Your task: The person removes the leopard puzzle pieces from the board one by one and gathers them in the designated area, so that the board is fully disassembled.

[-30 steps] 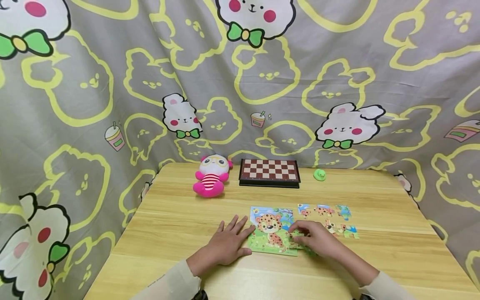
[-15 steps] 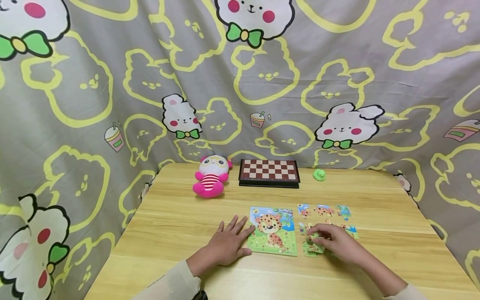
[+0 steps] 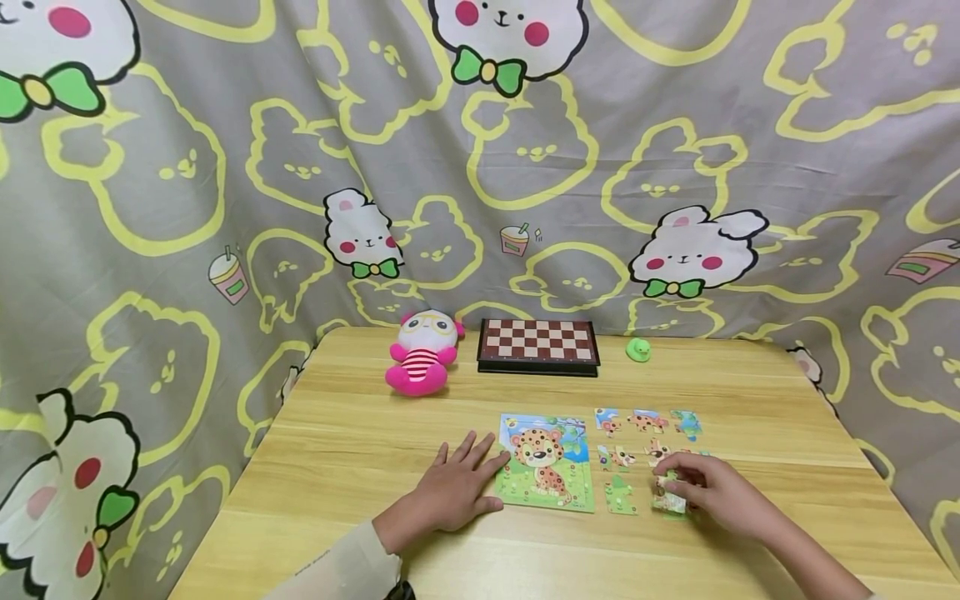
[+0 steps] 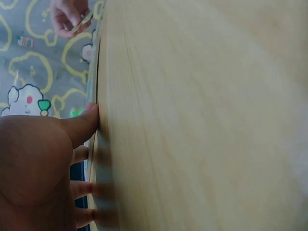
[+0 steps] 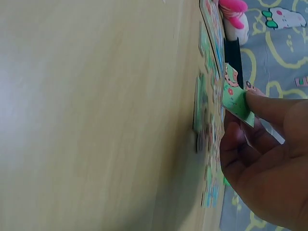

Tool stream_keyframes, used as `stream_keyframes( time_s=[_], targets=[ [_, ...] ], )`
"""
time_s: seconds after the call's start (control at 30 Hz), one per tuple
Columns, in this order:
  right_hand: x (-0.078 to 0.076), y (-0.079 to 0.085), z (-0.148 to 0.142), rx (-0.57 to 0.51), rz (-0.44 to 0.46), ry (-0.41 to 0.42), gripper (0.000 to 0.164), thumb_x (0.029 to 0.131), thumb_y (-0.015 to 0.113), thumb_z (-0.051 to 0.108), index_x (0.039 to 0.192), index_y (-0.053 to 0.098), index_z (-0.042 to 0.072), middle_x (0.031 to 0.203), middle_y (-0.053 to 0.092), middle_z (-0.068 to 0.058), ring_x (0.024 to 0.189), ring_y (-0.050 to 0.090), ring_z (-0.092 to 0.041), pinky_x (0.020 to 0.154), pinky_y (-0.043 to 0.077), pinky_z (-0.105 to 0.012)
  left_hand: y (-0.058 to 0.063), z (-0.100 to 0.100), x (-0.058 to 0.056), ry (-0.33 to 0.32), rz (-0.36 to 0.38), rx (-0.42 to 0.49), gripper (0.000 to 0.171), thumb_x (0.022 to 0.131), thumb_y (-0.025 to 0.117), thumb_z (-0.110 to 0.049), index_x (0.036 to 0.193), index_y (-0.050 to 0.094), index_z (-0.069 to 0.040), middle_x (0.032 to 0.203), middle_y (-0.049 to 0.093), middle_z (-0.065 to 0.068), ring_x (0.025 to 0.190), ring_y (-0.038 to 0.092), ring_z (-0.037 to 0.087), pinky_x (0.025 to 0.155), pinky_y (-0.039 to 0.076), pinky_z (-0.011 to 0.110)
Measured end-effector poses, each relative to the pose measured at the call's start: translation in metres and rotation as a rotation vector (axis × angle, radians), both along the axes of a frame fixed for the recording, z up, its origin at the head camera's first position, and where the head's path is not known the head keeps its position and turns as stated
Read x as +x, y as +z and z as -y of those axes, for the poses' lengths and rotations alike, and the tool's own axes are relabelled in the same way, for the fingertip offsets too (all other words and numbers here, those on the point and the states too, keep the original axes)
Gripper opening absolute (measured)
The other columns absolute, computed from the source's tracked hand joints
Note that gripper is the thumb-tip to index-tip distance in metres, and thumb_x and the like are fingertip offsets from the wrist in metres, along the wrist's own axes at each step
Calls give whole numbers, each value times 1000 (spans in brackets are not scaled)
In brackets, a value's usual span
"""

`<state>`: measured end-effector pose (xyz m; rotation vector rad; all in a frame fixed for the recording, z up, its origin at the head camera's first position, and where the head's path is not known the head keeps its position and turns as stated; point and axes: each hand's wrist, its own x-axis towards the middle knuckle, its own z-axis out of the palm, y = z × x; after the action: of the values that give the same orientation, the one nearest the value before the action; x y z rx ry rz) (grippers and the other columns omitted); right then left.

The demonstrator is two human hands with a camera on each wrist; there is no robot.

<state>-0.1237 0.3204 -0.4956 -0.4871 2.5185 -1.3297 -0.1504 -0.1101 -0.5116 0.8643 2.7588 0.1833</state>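
My left hand (image 3: 453, 492) rests with fingers spread on the table, its fingertips at the left edge of a leopard picture puzzle board (image 3: 551, 492). In the left wrist view the thumb (image 4: 84, 126) lies along the tabletop. To the right of the board, my right hand (image 3: 716, 496) pinches a green puzzle piece (image 5: 236, 98) between thumb and fingers, tilted up above the table. Another green puzzle piece (image 3: 620, 495) lies between board and right hand. Behind that hand are rows of loose pieces, including a blue-and-green one (image 3: 686, 423); the hand partly covers the nearer row.
Along the back of the table stand a pink panda plush (image 3: 420, 354), a folded checkered game board (image 3: 538, 346) and a small green duck (image 3: 638, 350). A patterned grey curtain (image 3: 480, 183) hangs behind the wooden table (image 3: 360, 433).
My right hand has moved right from the board's edge, past the near green piece, with a piece in its fingers. That near green piece is now uncovered. The left hand stays put.
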Motion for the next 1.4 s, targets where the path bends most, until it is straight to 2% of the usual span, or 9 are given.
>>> stream_keyframes(
  time_s=[0.17,0.3,0.43,0.67,0.93,1.13,1.4],
  targets=[
    [3,-1,-12,2,-41,-6,21,101,66,14,121,70,7,103,68,-5,71,51,-8,57,44,-28,-2,1,-1,-3,-9,0,74,101,48,-64,165,25,-36,173,15,4,158,13,36,118,23,69],
    [5,-2,-23,-18,-54,-3,28,100,67,11,126,65,2,86,61,-2,65,49,-9,55,43,-29,-4,1,-2,-6,-10,0,74,100,48,-64,165,25,-36,173,15,4,159,13,36,118,24,69],
    [7,-3,-36,-44,-23,-6,32,99,67,9,127,58,-5,75,54,0,61,49,-11,55,42,-30,-4,1,-1,-4,-7,1,74,100,48,-64,165,25,-37,174,14,4,159,13,36,118,24,69],
    [11,-7,-55,15,39,-55,31,99,69,12,122,62,-7,93,67,-2,77,59,-6,61,48,-28,-2,1,-1,-5,-4,1,74,100,47,-64,165,25,-36,174,14,4,159,13,36,118,24,69],
    [15,-15,-63,97,3,-112,33,96,72,13,123,66,-5,100,68,-1,83,58,0,64,49,-24,-3,1,-1,-6,-9,0,74,100,47,-65,165,25,-37,173,15,4,159,13,36,118,24,69],
    [15,-16,-59,141,0,-175,31,94,75,12,119,65,-5,95,68,-4,81,60,0,68,52,-24,-3,0,-1,1,-16,-3,73,100,49,-64,165,26,-36,173,16,4,158,15,36,117,25,69],
    [16,-25,-58,153,-32,-193,27,96,73,14,117,68,-2,91,62,-1,75,52,-4,63,46,-24,-3,1,0,-1,-20,-3,73,101,49,-64,165,26,-36,173,16,4,158,15,36,117,25,69]
  ],
)
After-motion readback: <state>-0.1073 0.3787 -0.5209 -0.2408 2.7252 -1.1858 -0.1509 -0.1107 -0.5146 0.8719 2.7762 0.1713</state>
